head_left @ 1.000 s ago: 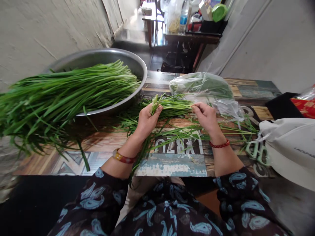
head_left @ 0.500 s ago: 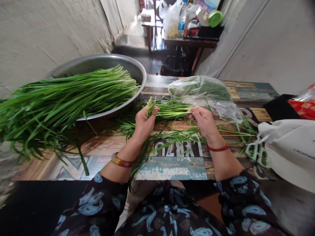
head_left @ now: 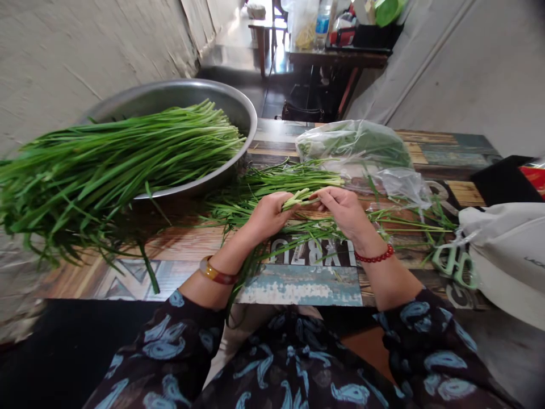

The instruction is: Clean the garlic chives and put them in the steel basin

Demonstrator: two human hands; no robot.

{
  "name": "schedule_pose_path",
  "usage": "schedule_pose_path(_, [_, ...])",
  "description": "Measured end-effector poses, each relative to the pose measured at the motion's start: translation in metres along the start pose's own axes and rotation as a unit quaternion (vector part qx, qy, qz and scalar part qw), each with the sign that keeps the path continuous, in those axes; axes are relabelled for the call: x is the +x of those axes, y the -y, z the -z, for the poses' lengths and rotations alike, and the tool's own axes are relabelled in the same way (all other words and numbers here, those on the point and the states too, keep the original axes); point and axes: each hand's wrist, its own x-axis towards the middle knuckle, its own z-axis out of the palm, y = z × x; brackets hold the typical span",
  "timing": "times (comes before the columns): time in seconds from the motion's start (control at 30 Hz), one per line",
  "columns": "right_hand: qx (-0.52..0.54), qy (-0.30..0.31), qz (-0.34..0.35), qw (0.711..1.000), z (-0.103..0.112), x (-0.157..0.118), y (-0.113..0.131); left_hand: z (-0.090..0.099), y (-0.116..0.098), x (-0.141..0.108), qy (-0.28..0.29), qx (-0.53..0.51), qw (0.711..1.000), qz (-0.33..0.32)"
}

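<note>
My left hand [head_left: 271,215] is closed around a small bunch of garlic chives [head_left: 297,199], pale stem ends pointing right and the leaves hanging down toward the table's front edge. Fingers pinched, my right hand [head_left: 340,209] is at those stem ends and grips a chive stalk there. Just behind both hands lies a loose pile of chives [head_left: 293,177] on the table. To the left, a large metal basin [head_left: 249,128] holds a thick heap of chives [head_left: 128,150], its leaves spilling over the rim.
A clear plastic bag of greens [head_left: 357,145] lies behind my right hand. Green-handled scissors [head_left: 455,266] and a white cap [head_left: 506,250] are at the right. Stray leaves litter the wooden-patterned table [head_left: 298,287]. Farther back, another table [head_left: 336,58] carries a bottle [head_left: 322,25].
My left hand has moved right and tilted its bunch, so the stem ends now point to the right. My right hand has left the pile and meets those ends. The view has shifted slightly.
</note>
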Motion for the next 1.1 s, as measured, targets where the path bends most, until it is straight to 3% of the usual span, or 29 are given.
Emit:
schedule_pose_path(0.13, [-0.084,-0.011,0.062,0.994,0.004,-0.001,0.004,0.002,0.0,0.001,-0.003,0.008,1.0,0.006])
schedule_pose_path(0.3, [-0.197,0.002,0.192,0.962,-0.005,-0.003,0.005,0.003,-0.002,0.001,0.012,0.02,1.0,-0.014])
schedule_pose_path(0.37, [-0.181,-0.019,0.176,0.968,-0.011,-0.002,0.002,0.003,-0.002,0.0,0.006,0.038,0.999,-0.022])
schedule_pose_path(0.5, [-0.064,-0.061,0.054,0.995,-0.013,0.004,-0.007,0.004,-0.003,-0.001,0.01,0.108,0.994,-0.034])
schedule_pose_path(0.6, [0.025,-0.159,0.005,0.987,0.001,0.011,-0.013,0.005,-0.002,-0.002,0.005,0.146,0.989,-0.037])
schedule_pose_path(0.67, [0.036,-0.217,0.004,0.976,0.017,0.016,-0.016,0.006,-0.001,-0.002,-0.029,0.146,0.988,-0.033])
schedule_pose_path(0.73, [-0.008,-0.235,0.021,0.972,0.031,0.019,-0.019,0.007,0.001,-0.001,-0.073,0.136,0.988,-0.017])
schedule_pose_path(0.87, [-0.214,-0.211,0.11,0.947,0.042,0.024,-0.025,0.008,0.002,0.0,-0.132,0.108,0.985,0.028])
schedule_pose_path(1.0, [-0.365,-0.165,0.165,0.902,0.04,0.025,-0.031,0.009,0.001,0.001,-0.15,0.064,0.986,0.024])
schedule_pose_path(1.1, [-0.384,-0.15,0.174,0.894,0.039,0.025,-0.031,0.009,0.0,0.001,-0.152,0.044,0.987,0.027])
